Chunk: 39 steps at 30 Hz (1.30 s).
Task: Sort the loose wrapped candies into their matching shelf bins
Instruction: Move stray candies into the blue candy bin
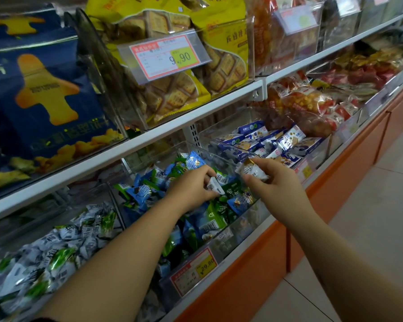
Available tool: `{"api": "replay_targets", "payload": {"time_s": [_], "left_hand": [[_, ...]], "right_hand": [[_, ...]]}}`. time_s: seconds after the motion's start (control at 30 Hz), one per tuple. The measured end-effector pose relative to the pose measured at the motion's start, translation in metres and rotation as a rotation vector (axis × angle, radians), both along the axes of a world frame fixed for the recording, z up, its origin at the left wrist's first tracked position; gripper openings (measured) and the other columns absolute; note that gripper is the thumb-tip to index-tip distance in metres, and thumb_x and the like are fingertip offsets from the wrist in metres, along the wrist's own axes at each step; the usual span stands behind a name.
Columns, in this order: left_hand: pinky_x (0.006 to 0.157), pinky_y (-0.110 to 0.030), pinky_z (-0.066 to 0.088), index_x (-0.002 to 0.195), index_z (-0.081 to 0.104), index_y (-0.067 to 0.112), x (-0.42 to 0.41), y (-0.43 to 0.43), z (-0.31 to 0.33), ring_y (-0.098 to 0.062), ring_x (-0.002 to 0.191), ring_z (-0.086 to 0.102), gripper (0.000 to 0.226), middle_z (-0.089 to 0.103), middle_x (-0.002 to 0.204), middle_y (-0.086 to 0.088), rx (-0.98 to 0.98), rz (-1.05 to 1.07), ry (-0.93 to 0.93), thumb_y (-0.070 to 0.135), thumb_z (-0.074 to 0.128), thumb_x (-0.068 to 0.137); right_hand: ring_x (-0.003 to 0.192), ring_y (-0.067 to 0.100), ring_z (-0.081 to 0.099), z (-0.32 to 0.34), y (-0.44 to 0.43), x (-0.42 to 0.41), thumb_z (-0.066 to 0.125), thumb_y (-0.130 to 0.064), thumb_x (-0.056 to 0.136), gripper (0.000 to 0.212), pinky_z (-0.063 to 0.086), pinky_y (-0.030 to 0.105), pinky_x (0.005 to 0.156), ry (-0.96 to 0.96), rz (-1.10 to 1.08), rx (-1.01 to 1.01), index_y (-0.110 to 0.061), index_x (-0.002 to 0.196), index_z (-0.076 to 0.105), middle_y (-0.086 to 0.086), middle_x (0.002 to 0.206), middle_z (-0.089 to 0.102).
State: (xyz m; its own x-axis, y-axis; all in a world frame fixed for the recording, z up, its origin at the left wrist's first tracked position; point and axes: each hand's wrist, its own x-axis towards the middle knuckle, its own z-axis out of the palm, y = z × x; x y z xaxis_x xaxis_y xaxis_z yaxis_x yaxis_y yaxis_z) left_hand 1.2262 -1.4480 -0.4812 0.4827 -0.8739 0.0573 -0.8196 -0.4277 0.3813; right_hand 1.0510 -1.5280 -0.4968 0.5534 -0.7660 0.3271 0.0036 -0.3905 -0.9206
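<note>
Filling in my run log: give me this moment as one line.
step: sorting | left hand: pinches white candy over blue-green bin | right hand: holds white-gold candy by bin's right edge | released: neither

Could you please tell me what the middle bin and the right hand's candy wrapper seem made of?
Middle bin: clear rigid plastic, possibly acrylic; candies show through its walls. Wrapper in the right hand: glossy white film, likely plastic; creased, shiny.

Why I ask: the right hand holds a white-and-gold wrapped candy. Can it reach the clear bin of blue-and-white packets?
Probably yes. The right hand, gripping the white-and-gold wrapped candy, is beside the clear bin of blue-and-white packets; its top is open, with nothing between. The left hand is on the other side.
</note>
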Motion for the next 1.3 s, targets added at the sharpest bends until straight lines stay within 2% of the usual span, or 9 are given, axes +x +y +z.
{"api": "replay_targets", "payload": {"time_s": [0.17, 0.33, 0.5, 0.63, 0.73, 0.87, 1.03, 1.17, 1.3], "left_hand": [[0.076, -0.027, 0.051, 0.109, 0.053, 0.029, -0.007, 0.004, 0.022, -0.011, 0.088, 0.060, 0.033, 0.056, 0.098, 0.008, -0.298, 0.000, 0.285, 0.022, 0.072, 0.083], [0.092, -0.039, 0.049, 0.097, 0.060, 0.025, -0.015, -0.001, 0.034, -0.017, 0.093, 0.065, 0.013, 0.070, 0.099, -0.001, -0.391, 0.000, 0.691, 0.020, 0.065, 0.087], [0.082, -0.027, 0.054, 0.099, 0.063, 0.020, -0.022, -0.001, 0.038, -0.012, 0.079, 0.069, 0.011, 0.072, 0.093, 0.001, -0.347, -0.050, 0.902, 0.024, 0.054, 0.093], [0.084, -0.023, 0.051, 0.100, 0.061, 0.025, -0.016, 0.000, 0.039, -0.007, 0.083, 0.068, 0.014, 0.069, 0.097, 0.007, -0.308, -0.038, 0.726, 0.026, 0.047, 0.098], [0.075, -0.017, 0.049, 0.103, 0.060, 0.021, 0.000, -0.002, 0.034, -0.006, 0.085, 0.063, 0.012, 0.066, 0.106, 0.000, -0.328, 0.059, 0.513, 0.019, 0.049, 0.098], [0.092, -0.029, 0.042, 0.119, 0.058, 0.017, 0.021, -0.007, 0.020, -0.015, 0.108, 0.056, 0.023, 0.060, 0.119, -0.004, -0.242, 0.160, 0.284, 0.015, 0.053, 0.096], [0.104, -0.034, 0.039, 0.139, 0.044, 0.016, 0.029, -0.021, 0.009, -0.021, 0.126, 0.048, 0.052, 0.046, 0.142, -0.008, 0.030, 0.090, 0.115, 0.014, 0.062, 0.090], [0.095, -0.032, 0.039, 0.141, 0.038, 0.018, 0.029, -0.028, 0.005, -0.026, 0.122, 0.048, 0.059, 0.046, 0.138, -0.013, 0.101, 0.097, 0.074, 0.017, 0.066, 0.088], [0.083, -0.028, 0.040, 0.127, 0.052, 0.015, 0.029, -0.025, 0.008, -0.025, 0.110, 0.053, 0.046, 0.053, 0.128, -0.012, 0.044, 0.129, 0.032, 0.019, 0.069, 0.085]], "right_hand": [[0.097, -0.003, 0.061, 0.006, 0.005, -0.001, 0.068, -0.019, 0.085, 0.033, 0.051, 0.018, 0.088, -0.036, 0.218, 0.110, -0.014, 0.117, 0.062, -0.015, 0.111, 0.063], [0.117, 0.002, 0.055, 0.011, 0.006, 0.005, 0.071, -0.021, 0.081, 0.021, 0.046, 0.030, 0.100, -0.129, 0.321, 0.176, -0.026, 0.102, 0.071, -0.009, 0.123, 0.063], [0.098, 0.017, 0.068, 0.009, 0.004, 0.003, 0.069, -0.021, 0.072, 0.032, 0.057, 0.036, 0.083, -0.257, 0.406, 0.426, -0.013, 0.103, 0.067, 0.003, 0.104, 0.070], [0.099, 0.023, 0.067, 0.006, 0.000, 0.002, 0.070, -0.024, 0.072, 0.042, 0.057, 0.035, 0.081, -0.300, 0.311, 0.497, -0.007, 0.110, 0.060, 0.010, 0.110, 0.065], [0.089, 0.020, 0.067, 0.003, -0.004, 0.001, 0.068, -0.019, 0.081, 0.022, 0.057, 0.036, 0.081, -0.309, 0.179, 0.499, -0.014, 0.101, 0.060, 0.008, 0.101, 0.064], [0.079, 0.012, 0.069, -0.002, -0.010, 0.002, 0.067, -0.023, 0.084, 0.043, 0.055, 0.028, 0.073, -0.269, 0.099, 0.462, -0.003, 0.121, 0.056, 0.006, 0.099, 0.066], [0.085, 0.016, 0.069, -0.006, -0.013, 0.005, 0.068, -0.025, 0.084, 0.043, 0.057, 0.030, 0.076, -0.247, 0.062, 0.452, -0.006, 0.120, 0.056, 0.009, 0.105, 0.065], [0.087, 0.022, 0.069, -0.006, -0.014, 0.007, 0.069, -0.024, 0.084, 0.022, 0.057, 0.035, 0.079, -0.237, 0.060, 0.443, -0.013, 0.101, 0.061, 0.008, 0.097, 0.067], [0.079, 0.017, 0.067, -0.002, -0.013, 0.008, 0.068, -0.025, 0.085, 0.017, 0.054, 0.028, 0.069, -0.240, 0.049, 0.419, -0.017, 0.098, 0.060, 0.008, 0.096, 0.067]]}}
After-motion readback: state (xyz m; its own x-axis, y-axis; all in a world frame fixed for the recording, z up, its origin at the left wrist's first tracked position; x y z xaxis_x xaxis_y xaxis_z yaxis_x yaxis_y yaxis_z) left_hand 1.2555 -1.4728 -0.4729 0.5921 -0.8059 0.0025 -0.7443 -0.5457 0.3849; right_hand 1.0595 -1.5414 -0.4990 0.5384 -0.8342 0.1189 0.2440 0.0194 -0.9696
